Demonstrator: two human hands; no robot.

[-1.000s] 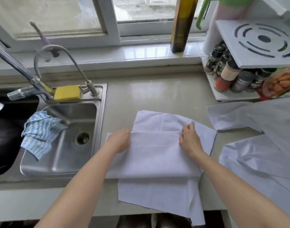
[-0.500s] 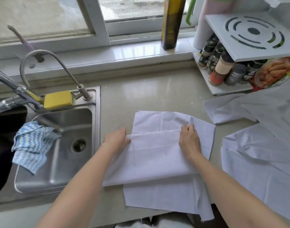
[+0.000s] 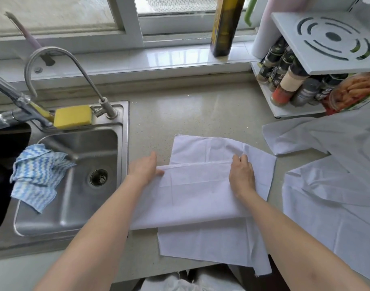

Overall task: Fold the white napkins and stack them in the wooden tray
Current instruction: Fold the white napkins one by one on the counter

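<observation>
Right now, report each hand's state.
Left hand: pinches the white napkin at its folded edge.
Right hand: fingers curled, grips the same edge.

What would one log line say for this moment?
step: folding | left hand: holds fold edge | right hand: holds fold edge | white cloth napkin: half-folded on counter | tray: unseen

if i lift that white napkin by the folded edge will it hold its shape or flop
Probably flop: the white napkin is thin cloth, creased and draped limp over the counter's front edge. It looks light, since the left hand and right hand hold the fold with fingertips alone. It may slide easily on the smooth countertop.
</observation>
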